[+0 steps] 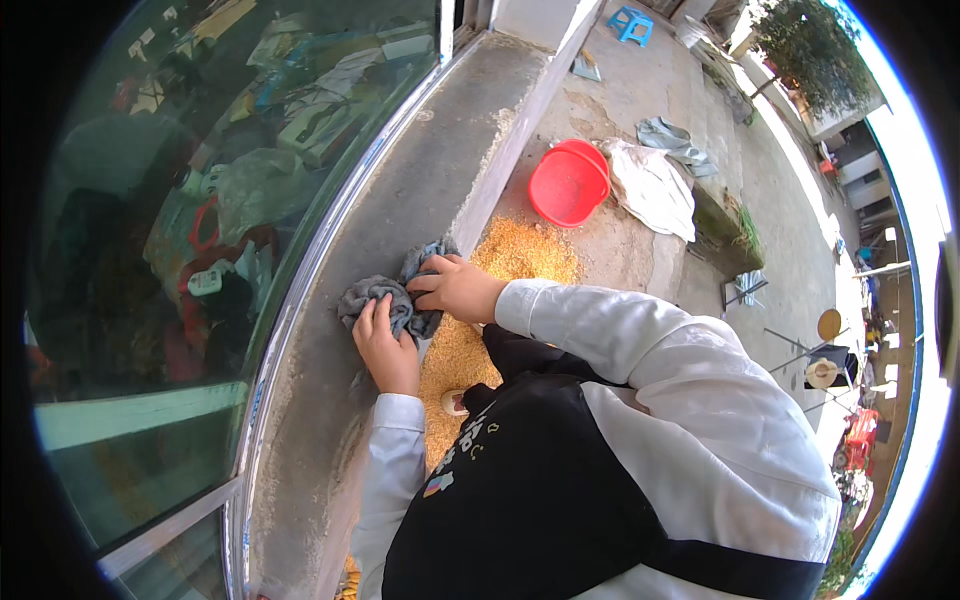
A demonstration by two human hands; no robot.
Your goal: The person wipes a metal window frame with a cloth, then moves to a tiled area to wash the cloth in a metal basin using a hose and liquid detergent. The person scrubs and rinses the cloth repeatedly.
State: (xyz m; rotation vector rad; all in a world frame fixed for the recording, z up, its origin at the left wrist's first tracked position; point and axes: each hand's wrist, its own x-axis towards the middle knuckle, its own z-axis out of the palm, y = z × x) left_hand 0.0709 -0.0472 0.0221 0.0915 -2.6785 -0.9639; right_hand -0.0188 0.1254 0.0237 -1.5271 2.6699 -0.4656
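A crumpled dark grey-blue cloth (373, 290) lies bunched on the concrete window ledge (390, 180), close to its outer edge. My left hand (386, 346) rests on the near part of the cloth, fingers spread over its folds. From the other side my right hand (461, 288) grips a second bunched part, its fingers curled into the fabric. Whether this is one cloth or two pieces touching cannot be made out. Left of the ledge stands a large glass window (187, 247) in a metal frame (319, 236).
Below the ledge, yellow corn kernels (525, 251) are heaped on the ground around my feet. A red plastic bucket (568, 187) stands beyond them, beside a white sack (651, 184). Farther off are a blue stool (630, 26) and a dustpan (586, 67).
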